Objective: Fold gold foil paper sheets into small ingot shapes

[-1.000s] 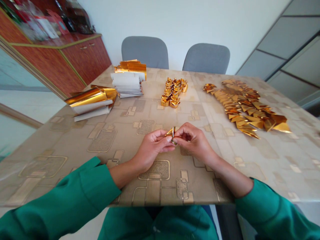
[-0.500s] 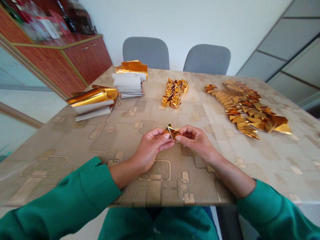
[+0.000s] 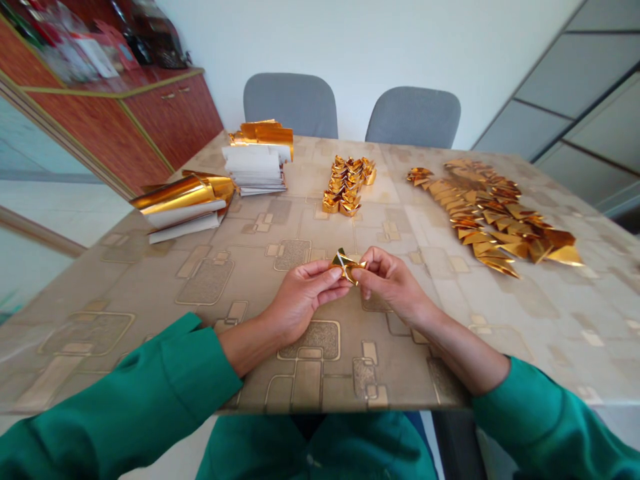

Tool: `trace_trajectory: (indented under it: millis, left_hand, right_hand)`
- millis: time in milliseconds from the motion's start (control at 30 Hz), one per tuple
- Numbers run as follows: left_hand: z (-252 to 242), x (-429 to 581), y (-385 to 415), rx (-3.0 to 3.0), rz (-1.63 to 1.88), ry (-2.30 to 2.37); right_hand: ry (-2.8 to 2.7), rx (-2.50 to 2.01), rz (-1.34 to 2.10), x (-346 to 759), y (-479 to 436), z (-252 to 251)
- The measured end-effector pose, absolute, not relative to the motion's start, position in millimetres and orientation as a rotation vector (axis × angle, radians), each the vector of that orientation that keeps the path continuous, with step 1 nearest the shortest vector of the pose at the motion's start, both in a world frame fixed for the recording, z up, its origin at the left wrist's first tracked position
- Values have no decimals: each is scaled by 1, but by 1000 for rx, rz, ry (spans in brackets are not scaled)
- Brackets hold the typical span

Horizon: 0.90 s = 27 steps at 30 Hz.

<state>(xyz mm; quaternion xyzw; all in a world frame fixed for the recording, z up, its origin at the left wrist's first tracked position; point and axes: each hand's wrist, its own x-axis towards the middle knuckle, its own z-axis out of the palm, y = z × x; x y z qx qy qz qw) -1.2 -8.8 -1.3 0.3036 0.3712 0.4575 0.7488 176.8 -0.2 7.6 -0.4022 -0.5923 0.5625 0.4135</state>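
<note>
Between my two hands is a small folded piece of gold foil paper (image 3: 345, 265), with a pale edge running across it. My left hand (image 3: 309, 291) pinches its left end between thumb and fingers. On the other end, my right hand (image 3: 389, 277) has its thumb pressed against the paper with the fingers curled behind. The piece is held above the patterned tablecloth (image 3: 310, 373). Straight ahead, folded gold paper pieces (image 3: 345, 187) stand nested in short rows. To the right spreads a larger heap of pointed gold paper folds (image 3: 493, 213).
At the back left stands a stack of gold and white paper sheets (image 3: 257, 167). Nearer lies a bent bundle of gold sheets (image 3: 185, 203). Two grey chairs (image 3: 291, 103) are behind the table's far edge. A reddish wooden cabinet (image 3: 165, 120) stands left.
My right thumb has shifted slightly inward over the paper, and the right fingers have risen a little. The folded piece looks somewhat more spread. My left hand keeps its pinch.
</note>
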Motion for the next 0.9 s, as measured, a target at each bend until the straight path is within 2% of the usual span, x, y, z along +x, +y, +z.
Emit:
trace_trajectory:
  millis: [200, 600, 900]
  left_hand:
    - [-1, -2, -9, 717, 1004, 812]
    - [-6, -3, -10, 883, 1028, 839]
    - [-5, -2, -11, 897, 999, 871]
  right_hand:
    - [-1517, -997, 1430, 177, 1, 3]
    - [-1760, -1090, 1011, 183, 2, 10]
    - [-1745, -1094, 1103, 180, 2, 5]
